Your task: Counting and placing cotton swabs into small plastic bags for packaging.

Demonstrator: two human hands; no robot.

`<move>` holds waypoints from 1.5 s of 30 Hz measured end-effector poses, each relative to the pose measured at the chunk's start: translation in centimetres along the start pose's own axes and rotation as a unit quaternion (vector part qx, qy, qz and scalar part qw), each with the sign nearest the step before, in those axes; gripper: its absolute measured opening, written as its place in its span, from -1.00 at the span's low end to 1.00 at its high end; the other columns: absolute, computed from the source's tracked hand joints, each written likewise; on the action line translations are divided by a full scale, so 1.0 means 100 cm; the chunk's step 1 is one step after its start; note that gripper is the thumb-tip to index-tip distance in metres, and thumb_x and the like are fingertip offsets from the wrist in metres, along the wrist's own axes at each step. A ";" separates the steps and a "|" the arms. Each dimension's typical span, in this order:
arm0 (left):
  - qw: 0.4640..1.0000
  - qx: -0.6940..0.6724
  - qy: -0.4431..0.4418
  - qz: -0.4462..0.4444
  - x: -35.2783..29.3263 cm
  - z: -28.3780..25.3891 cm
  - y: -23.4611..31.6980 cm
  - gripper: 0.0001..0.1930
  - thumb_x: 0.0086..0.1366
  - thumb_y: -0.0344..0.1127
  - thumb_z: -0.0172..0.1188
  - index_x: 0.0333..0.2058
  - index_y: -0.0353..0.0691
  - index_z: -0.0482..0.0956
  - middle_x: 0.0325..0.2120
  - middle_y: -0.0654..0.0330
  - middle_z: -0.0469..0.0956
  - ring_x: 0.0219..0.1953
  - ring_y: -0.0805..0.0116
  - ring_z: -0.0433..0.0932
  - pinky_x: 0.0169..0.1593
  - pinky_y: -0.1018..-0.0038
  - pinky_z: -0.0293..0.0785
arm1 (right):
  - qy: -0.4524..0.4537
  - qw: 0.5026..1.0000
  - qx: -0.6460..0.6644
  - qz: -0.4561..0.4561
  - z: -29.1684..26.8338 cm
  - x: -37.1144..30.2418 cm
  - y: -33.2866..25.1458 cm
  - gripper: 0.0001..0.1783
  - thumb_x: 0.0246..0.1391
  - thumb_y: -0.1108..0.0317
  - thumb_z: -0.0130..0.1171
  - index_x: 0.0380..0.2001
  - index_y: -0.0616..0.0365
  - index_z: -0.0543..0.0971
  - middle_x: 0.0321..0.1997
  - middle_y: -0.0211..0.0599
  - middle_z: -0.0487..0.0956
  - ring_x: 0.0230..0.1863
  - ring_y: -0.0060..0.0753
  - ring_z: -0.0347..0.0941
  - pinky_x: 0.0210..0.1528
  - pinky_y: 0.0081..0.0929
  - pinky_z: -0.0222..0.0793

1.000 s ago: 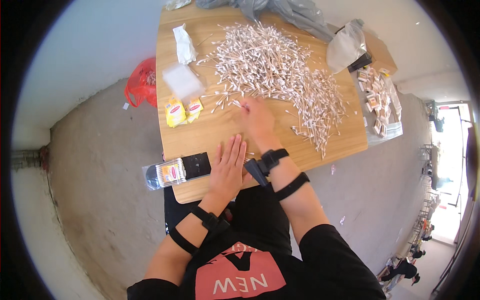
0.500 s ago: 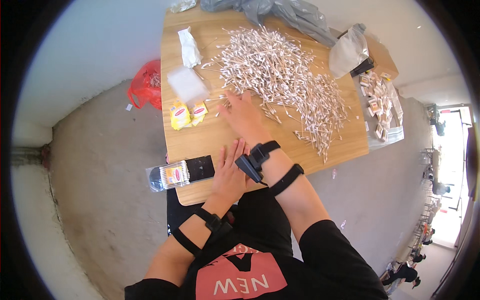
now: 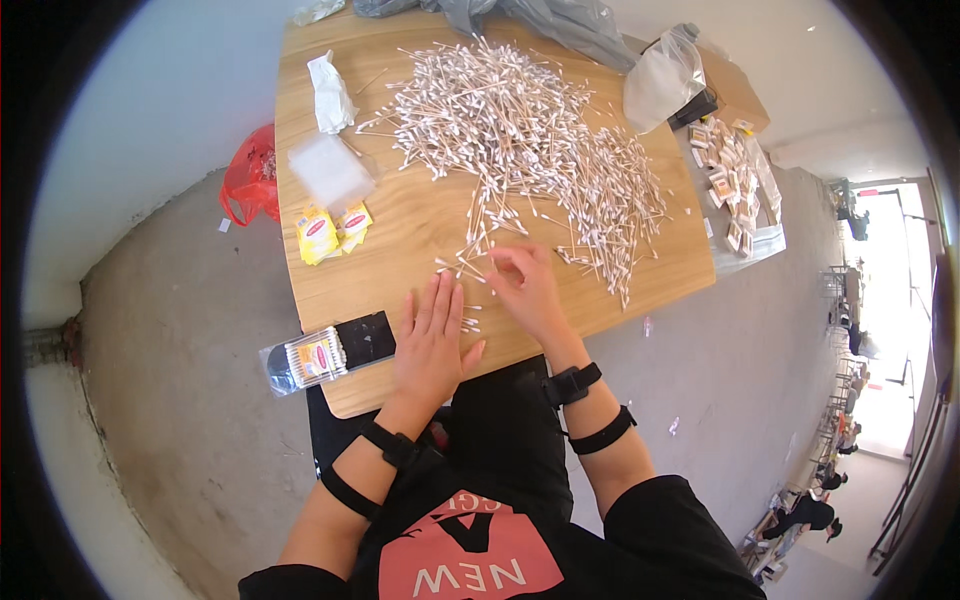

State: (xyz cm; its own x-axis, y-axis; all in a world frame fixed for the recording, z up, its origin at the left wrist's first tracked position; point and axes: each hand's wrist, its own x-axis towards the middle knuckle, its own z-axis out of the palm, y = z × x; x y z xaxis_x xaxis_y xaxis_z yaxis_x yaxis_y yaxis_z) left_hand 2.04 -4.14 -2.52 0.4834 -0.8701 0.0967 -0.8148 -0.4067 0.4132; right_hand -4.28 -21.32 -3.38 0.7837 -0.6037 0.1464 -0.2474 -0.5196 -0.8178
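Note:
A big loose heap of cotton swabs [image 3: 510, 120] covers the far middle and right of the wooden table. My left hand [image 3: 432, 335] lies flat near the front edge, fingers stretched out; a few swabs [image 3: 470, 322] show beside its fingers. My right hand [image 3: 528, 292] is to its right, fingers curled and thumb toward the index finger. Several loose swabs [image 3: 462, 268] lie at its fingertips; whether one is gripped is too small to tell. Left of my left hand, a clear pack of swabs with a yellow label [image 3: 316, 358] sits by a black plate [image 3: 366, 340].
On the table's left are yellow cards [image 3: 318, 236], a stack of clear film [image 3: 330, 172] and a crumpled white wrapper [image 3: 330, 94]. A red bag [image 3: 250, 178] stands on the floor. Grey plastic [image 3: 560, 25] lies along the far edge; small packs [image 3: 735, 185] are piled beyond the right edge.
My right hand has drawn back from the heap toward the table's front, its fingers now curled. Some swabs have come nearer to me. The hands, one over the other before, are now apart.

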 end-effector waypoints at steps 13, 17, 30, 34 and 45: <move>1.000 0.005 0.015 -0.010 -0.001 0.000 0.003 -0.19 0.12 0.02 0.18 0.25 -0.32 0.16 0.31 -0.12 0.01 0.37 0.00 -0.05 0.36 0.11 -0.10 | -0.048 0.994 -0.048 0.081 -0.001 0.011 -0.009 -0.88 -0.06 0.45 0.21 -0.37 0.09 0.60 -0.46 -0.28 0.53 -0.35 -0.31 0.51 -0.30 -0.41 0.43; 1.000 0.006 0.026 -0.005 -0.001 0.000 0.003 -0.20 0.12 0.00 0.19 0.25 -0.32 0.17 0.31 -0.14 -0.01 0.36 -0.06 -0.05 0.36 0.11 -0.09 | 0.024 0.997 0.029 0.062 0.006 0.007 -0.008 -0.84 -0.06 0.44 0.21 -0.32 0.05 0.61 -0.48 -0.27 0.53 -0.36 -0.31 0.50 -0.30 -0.41 0.43; 1.000 0.006 0.027 -0.006 0.001 0.001 0.004 -0.19 0.10 0.00 0.22 0.25 -0.30 0.17 0.31 -0.11 0.01 0.35 -0.05 0.00 0.35 0.12 -0.07 | -0.051 0.988 -0.104 -0.103 0.003 0.037 -0.006 -0.81 -0.01 0.42 0.18 -0.29 -0.07 0.64 -0.31 -0.32 0.44 -0.30 -0.25 0.47 -0.30 -0.39 0.41; 1.000 0.013 0.016 -0.013 0.000 0.001 0.004 -0.18 0.10 0.00 0.22 0.25 -0.28 0.16 0.31 -0.09 0.02 0.35 -0.03 0.00 0.36 0.12 -0.08 | -0.023 0.993 -0.113 -0.024 -0.013 0.030 -0.006 -0.91 0.01 0.33 0.18 -0.40 -0.02 0.64 -0.35 -0.32 0.51 -0.37 -0.20 0.49 -0.33 -0.34 0.39; 1.000 0.009 0.017 -0.010 0.000 0.001 0.004 -0.20 0.13 0.00 0.18 0.25 -0.29 0.15 0.31 -0.09 0.02 0.35 -0.03 0.00 0.36 0.11 -0.09 | -0.022 0.998 -0.020 0.058 -0.036 0.014 -0.018 -0.80 0.09 0.29 0.17 -0.30 0.15 0.64 -0.47 -0.28 0.55 -0.44 -0.40 0.45 -0.34 -0.50 0.36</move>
State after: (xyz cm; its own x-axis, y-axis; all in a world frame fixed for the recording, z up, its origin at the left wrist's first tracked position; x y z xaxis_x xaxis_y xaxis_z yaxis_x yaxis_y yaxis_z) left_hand 1.72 -4.29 -2.43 0.5110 -0.8512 0.1197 -0.8096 -0.4298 0.3998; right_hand -4.81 -23.38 0.28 0.7724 -0.6346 0.0258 -0.3606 -0.4716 -0.8047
